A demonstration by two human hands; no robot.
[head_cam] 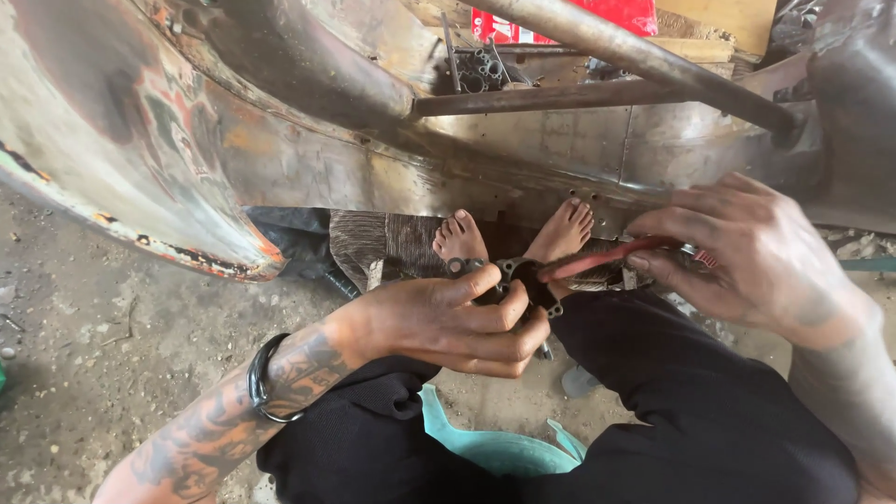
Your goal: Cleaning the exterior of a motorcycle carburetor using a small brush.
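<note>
Dark metal part half hidden inside left hand grip.

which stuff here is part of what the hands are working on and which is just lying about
In use:
- left hand gripping a small dark metal bracket with holes
- right hand holding a red-handled tool against the bracket

Lying about:
- rusty metal body panel
- steel pipes
- bundle of short tubes
- teal plastic basin
- red package
</note>
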